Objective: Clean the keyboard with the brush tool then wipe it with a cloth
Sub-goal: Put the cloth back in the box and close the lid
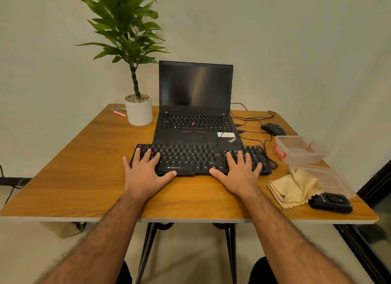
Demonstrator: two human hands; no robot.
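On the wooden desk [84, 167], near its front edge, a black keyboard [190, 158] lies flat just in front of an open black laptop [195, 105] whose screen is dark. Both hands rest palm-down on it with fingers straight and spread: the left hand [146, 173] covers the keyboard's left end, the right hand [241, 173] its right end over the number pad, and each thumb lies along the near edge. To the right of the keyboard, a crumpled yellow cloth [293, 188] lies on the desk, touching a small black device [331, 202] at its near right side. A clear plastic box [300, 149] with red clips sits farther back, with its clear lid [330, 180] beside the cloth. A black mouse [273, 129] lies at the far right, and a potted plant [138, 110] stands left of the laptop.
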